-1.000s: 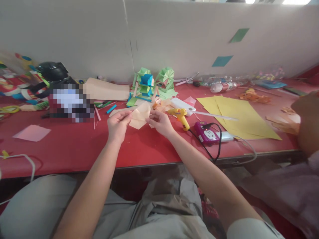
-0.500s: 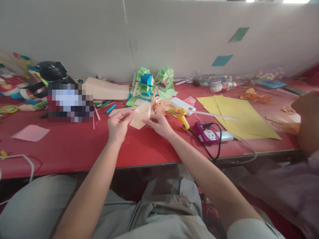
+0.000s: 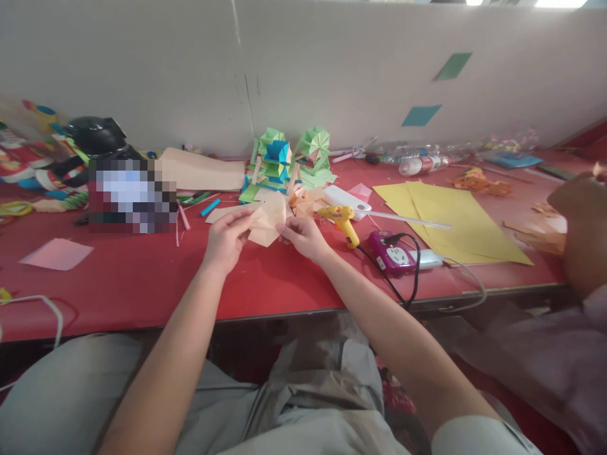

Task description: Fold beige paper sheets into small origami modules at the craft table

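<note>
Peach paper [image 3: 266,222], partly folded, is held just above the red counter [image 3: 142,284], pinched at its left edge by the left hand [image 3: 226,239] and at its right edge by the right hand [image 3: 303,236]. Both hands are closed on it with fingertips. For a clean fold, the edges would best be lined up before any crease is pressed, and the grip kept light. A yellow glue gun [image 3: 342,221] lies near the right hand.

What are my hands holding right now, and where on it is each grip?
A folded peach paper piece, held above the red table. The left hand pinches its left edge; the right hand pinches its right edge.
</note>
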Tool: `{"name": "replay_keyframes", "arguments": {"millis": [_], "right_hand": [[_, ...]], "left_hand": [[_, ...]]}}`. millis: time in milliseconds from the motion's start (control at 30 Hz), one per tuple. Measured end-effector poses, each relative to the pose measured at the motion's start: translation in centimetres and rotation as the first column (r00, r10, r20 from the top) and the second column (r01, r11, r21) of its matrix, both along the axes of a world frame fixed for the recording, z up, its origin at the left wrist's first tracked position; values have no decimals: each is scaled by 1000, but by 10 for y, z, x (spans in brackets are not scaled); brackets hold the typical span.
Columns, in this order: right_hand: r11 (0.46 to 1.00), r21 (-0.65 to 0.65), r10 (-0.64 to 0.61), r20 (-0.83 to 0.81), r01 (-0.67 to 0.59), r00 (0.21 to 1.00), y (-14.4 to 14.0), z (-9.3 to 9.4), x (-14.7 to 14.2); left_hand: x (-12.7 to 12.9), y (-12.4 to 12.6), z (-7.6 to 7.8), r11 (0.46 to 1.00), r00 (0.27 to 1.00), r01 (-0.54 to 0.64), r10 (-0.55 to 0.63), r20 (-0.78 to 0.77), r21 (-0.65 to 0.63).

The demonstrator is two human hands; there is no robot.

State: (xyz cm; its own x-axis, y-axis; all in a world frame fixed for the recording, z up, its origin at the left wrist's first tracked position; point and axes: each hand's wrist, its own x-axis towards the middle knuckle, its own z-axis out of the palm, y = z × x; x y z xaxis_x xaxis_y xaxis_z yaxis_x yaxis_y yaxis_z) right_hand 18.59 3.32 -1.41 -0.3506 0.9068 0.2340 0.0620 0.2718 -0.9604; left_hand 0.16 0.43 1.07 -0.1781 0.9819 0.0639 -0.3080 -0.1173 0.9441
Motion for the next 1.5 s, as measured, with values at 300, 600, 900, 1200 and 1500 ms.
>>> {"name": "replay_keyframes", "arguments": {"millis": [300, 600, 900, 1200, 1500], "right_hand": [[998, 56, -31, 60, 27, 998, -2, -1, -1], [1000, -8, -5, -34, 5, 999, -7, 5, -4], [996, -88, 10, -106, -20, 994, -1, -2, -3], [990, -130, 37, -147, -57, 988, -1, 0, -2], [980, -196, -12, -159, -20, 987, -3, 2, 0]], "left_hand": [[2, 0, -11, 1000, 979, 0, -1, -205, -6], [3, -4, -8, 996, 979, 84, -83, -189, -2], [2, -1, -7, 993, 990, 100, -106, -94, -66], [1, 0, -6, 994, 993, 84, -89, -76, -63], [-3, 1, -7, 992, 979, 82, -61, -195, 100]]}}
